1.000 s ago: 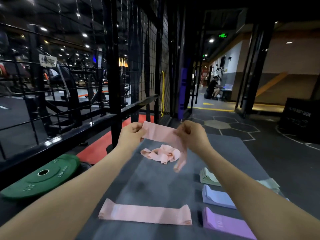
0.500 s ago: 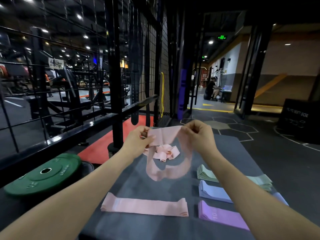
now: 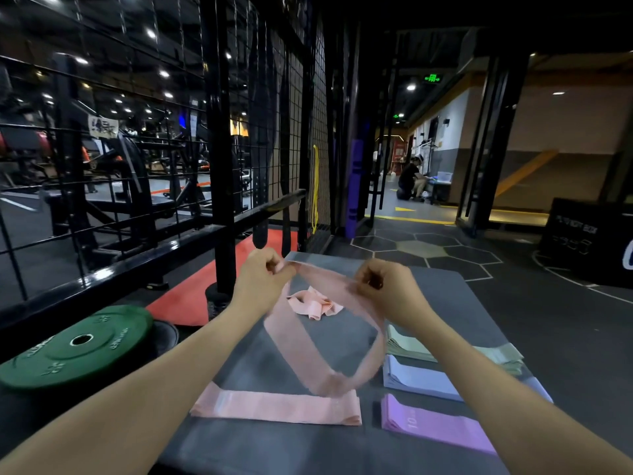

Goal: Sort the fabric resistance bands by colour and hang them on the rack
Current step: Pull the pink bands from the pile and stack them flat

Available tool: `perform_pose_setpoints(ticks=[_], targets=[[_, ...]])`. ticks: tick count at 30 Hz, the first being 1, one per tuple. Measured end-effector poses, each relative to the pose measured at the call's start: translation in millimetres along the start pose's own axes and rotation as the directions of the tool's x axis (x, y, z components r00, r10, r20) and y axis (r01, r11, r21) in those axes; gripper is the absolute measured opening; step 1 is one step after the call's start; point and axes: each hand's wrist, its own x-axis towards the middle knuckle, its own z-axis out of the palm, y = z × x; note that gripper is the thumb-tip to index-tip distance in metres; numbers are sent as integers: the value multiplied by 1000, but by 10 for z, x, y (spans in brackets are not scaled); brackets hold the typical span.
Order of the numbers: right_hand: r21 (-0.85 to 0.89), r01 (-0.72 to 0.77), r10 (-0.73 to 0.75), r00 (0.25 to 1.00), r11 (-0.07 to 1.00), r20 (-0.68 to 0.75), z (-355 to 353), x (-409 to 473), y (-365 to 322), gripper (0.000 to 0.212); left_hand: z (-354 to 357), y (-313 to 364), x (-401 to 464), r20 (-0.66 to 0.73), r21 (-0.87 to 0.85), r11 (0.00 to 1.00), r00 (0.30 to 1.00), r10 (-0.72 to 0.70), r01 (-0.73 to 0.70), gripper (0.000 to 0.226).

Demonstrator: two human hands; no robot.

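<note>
A pink band [image 3: 325, 341] is hanging as an open loop between the hands, its top edge running left to right; left hand [image 3: 262, 281] and right hand [image 3: 383, 291] are both pinching it above the grey desk [image 3: 342, 447], directly over the flat pink band [image 3: 277, 407].

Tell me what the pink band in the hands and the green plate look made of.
Pink band: soft woven fabric, matte; it droops and twists in a limp loop between both hands. Green plate: likely rubber-coated, slight sheen, moulded raised lettering, metal-looking centre ring.
</note>
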Motion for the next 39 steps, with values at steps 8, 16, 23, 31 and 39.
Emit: perform_pose_setpoints(ticks=[8, 16, 23, 31, 39], targets=[[-178, -67, 55, 996, 982, -69, 33, -30, 58, 17, 23, -53, -61, 8, 72, 996, 999, 53, -54, 33], [77, -218, 230, 939, 973, -254, -49, -16, 116, 5, 28, -176, -104, -40, 238, 970, 997, 68, -57, 26], [268, -373, 453, 809, 888, -374, -169, -19, 451, 5, 11, -482, -58, -140, 200, 975, 988, -71, 99, 21], [335, -452, 555, 755, 827, -349, -46, -69, 595, 3, 129, -472, -93, -43, -179, 808, 816, -576, 561, 13], [426, -579, 716, 617, 695, -327, -25, -193, 869, 6, 67, -507, -204, 243, -308, 634, 703, -668, 709, 23]])
